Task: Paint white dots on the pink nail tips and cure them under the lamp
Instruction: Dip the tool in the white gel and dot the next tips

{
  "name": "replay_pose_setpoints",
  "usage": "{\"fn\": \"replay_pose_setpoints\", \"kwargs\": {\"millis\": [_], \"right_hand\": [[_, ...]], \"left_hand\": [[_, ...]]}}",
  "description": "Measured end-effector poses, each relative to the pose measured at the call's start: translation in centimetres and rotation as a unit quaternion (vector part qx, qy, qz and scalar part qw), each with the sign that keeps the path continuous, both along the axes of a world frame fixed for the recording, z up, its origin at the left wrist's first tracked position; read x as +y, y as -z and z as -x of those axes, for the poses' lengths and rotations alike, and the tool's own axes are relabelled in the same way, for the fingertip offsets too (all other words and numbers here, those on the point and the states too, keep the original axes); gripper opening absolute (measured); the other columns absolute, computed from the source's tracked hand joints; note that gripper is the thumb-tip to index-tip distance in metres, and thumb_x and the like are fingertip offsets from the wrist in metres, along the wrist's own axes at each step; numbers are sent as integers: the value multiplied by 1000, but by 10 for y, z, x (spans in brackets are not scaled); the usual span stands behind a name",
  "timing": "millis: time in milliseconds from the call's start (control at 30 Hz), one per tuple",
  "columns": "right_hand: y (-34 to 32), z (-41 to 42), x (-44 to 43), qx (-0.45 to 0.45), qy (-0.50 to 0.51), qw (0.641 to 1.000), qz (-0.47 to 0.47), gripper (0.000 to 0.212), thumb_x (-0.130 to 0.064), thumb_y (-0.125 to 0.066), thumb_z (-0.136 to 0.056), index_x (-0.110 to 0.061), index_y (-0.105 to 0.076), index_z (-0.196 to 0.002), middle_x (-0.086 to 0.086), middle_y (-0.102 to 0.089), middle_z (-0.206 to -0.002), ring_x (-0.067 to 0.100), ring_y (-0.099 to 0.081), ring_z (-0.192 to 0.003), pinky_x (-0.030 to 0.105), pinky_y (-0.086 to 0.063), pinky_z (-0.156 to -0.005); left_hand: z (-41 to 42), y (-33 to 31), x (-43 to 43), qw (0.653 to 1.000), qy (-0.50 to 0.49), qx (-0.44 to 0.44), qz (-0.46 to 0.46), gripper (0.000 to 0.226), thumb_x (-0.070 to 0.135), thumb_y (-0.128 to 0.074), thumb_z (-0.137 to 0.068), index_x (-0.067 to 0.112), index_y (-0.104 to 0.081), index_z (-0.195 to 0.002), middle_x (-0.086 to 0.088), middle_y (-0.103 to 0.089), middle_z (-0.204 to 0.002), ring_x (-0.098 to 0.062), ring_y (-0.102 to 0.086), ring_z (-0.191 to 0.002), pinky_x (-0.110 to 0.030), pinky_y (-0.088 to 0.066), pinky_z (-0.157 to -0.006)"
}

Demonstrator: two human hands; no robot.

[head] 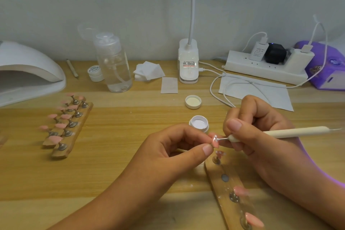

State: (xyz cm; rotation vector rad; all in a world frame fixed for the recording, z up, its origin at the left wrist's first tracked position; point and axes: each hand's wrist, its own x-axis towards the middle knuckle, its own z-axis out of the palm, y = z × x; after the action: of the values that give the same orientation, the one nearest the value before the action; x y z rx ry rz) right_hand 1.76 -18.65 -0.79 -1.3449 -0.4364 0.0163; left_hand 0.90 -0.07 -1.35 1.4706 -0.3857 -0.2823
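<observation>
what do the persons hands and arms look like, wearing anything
The left hand and right hand are bare: no gloves, rings, watch or bracelet. No sleeves show; both forearms are uncovered to the frame edge. The nails that show are short and look unpainted.

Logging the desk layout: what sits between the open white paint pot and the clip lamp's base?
In the head view, only an upturned white lid lies between the open pot and the lamp base.
</observation>
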Motion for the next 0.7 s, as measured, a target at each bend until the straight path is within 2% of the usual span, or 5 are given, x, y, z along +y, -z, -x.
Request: {"fn": "replay_pose_setpoints", "kwargs": {"millis": [100, 233, 433, 600, 700], "right_hand": [[0, 0, 0, 3, 3, 1000, 1, 30, -34, -79, -74, -22, -52, -65, -1, -56, -62, 9, -52, -58, 24, -50, -63], [0, 1, -1, 10, 7, 1000, 6, 35, -42, -80, -71, -22, -51, -65, -2, -56, -62, 9, -51, -58, 25, -50, -62], [1, -1, -1, 0, 11, 1000, 9, 25, -26, -72, -74, -22, -50, -63, -1, -54, -61, 8, -50, -57, 23, -47, -59], [1, 0, -1, 0, 13, 1000, 14, 33, -41, -79, -73, -24, -51, -64, -2, -55, -62, 8, -50, -58, 22, -48, -61], [1, 0, -1, -1, 13, 1000, 12, 33, -42, -79, -72, -23, -52, -64, -3, -56, -62, 8, -51, -57, 20, -47, -60]], "left_hand": [[0, 1, 0, 1000, 5, -4, 1, 5, 27, -73, -74, 28, -74, -79, 11, -70, -78, -1, -59, -73, -14, -47, -71], [-1, 1, 1, 1000, 6, -1, 3, 7, 28, -74, -73, 27, -74, -80, 13, -70, -77, 0, -60, -74, -14, -47, -70], [-1, 3, 0, 1000, 2, -4, 2, 13, 35, -71, -70, 28, -74, -80, 12, -70, -79, -1, -61, -75, -15, -48, -71], [-1, 1, 0, 1000, 5, 4, 4, 5, 24, -74, -75, 27, -74, -78, 13, -70, -78, 0, -60, -72, -13, -47, -69], [-1, 1, 0, 1000, 1, 7, 4, 6, 21, -70, -75, 25, -74, -78, 12, -70, -76, 0, -60, -71, -13, -47, -68]]}}
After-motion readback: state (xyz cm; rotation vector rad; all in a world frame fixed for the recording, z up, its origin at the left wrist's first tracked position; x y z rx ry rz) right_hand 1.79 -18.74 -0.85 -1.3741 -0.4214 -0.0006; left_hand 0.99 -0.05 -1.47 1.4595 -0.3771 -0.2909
